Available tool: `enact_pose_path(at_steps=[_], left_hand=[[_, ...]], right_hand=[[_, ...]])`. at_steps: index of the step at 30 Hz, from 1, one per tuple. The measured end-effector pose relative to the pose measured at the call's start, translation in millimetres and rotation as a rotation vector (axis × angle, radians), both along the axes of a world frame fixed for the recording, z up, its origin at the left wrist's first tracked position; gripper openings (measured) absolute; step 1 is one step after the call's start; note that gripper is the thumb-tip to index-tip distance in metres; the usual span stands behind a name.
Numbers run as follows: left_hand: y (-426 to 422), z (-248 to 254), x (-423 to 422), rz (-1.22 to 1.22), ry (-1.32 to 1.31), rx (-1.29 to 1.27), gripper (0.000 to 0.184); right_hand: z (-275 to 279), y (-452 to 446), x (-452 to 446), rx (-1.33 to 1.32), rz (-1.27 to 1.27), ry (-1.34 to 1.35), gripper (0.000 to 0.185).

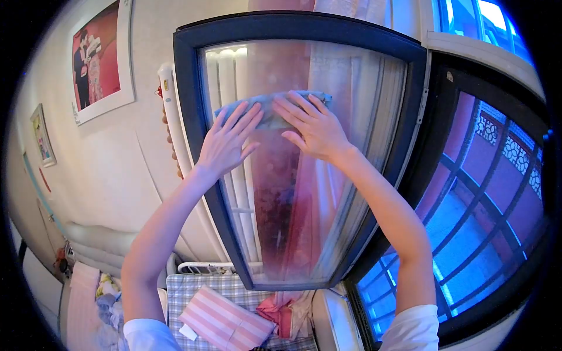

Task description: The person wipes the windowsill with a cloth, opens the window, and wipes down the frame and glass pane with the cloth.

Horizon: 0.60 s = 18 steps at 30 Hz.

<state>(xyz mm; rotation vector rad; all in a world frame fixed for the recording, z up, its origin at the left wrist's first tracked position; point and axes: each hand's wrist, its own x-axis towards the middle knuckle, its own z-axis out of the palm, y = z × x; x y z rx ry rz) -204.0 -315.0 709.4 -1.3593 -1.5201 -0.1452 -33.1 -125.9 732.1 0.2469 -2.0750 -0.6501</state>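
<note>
A dark-framed window sash (234, 266) stands swung open in front of me, its glass pane (281, 193) slightly hazy. Across the upper part of the pane lies a folded light-blue cloth (267, 115). My left hand (227, 139) rests flat on the cloth's left part, fingers spread and pointing up. On its right part is my right hand (313, 124), also flat with the fingers apart. Both palms face the glass and press the cloth against it. The cloth's ends show beyond my hands.
A barred window opening (468, 205) is at the right. Below are a checked cover (186, 288), a pink-striped pillow (227, 319) and pink cloths (284, 316). A large picture (96, 61) and a smaller one (44, 136) hang on the left wall.
</note>
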Motion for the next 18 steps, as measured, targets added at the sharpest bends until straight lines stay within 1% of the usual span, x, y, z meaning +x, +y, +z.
enact_pose_path(at_steps=[5,8,14,18], left_hand=[[18.8,24.2,2.8,-0.059,0.055,-0.033,0.076],[30.3,43.2,10.1,-0.087,0.105,-0.053,0.076],[52.6,82.7,22.7,-0.231,0.189,-0.07,0.072],[60.6,99.1,28.3,-0.258,0.255,-0.057,0.071]], right_hand=[[11.3,8.5,15.6,0.024,-0.096,0.089,0.061],[21.7,21.6,22.9,0.038,-0.105,0.126,0.06],[46.7,45.5,36.6,0.105,-0.146,0.182,0.059],[60.5,50.3,47.6,0.068,-0.118,0.172,0.058]])
